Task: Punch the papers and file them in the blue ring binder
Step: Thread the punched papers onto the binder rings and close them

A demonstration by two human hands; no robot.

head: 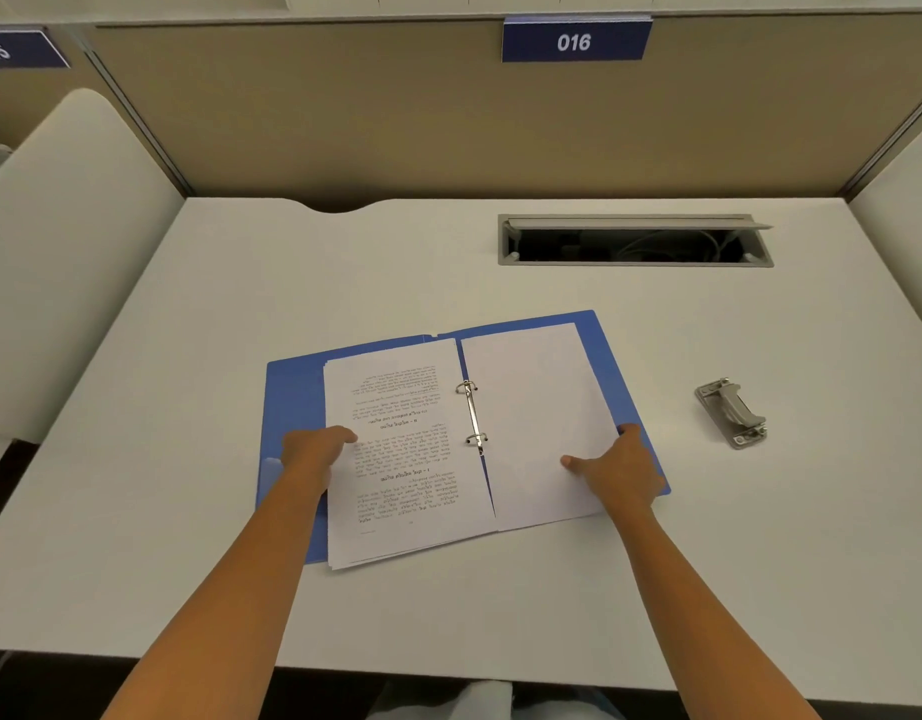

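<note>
The blue ring binder (pixel 292 397) lies open in the middle of the desk. Its metal rings (pixel 472 415) stand at the spine. A stack of printed papers (pixel 407 449) lies on the left half, its edges slightly fanned. A blank white sheet (pixel 526 402) lies on the right half. My left hand (pixel 313 452) grips the left edge of the printed stack. My right hand (pixel 617 472) holds the right edge of the blank sheet, thumb on top and fingers curled around the edge. A grey metal hole punch (pixel 731 413) sits to the right of the binder, untouched.
The white desk (pixel 189 511) has an open cable hatch (pixel 635 241) at the back right. A beige partition (pixel 344 122) with a "016" sign (pixel 576 41) closes the back. White side dividers stand left and right.
</note>
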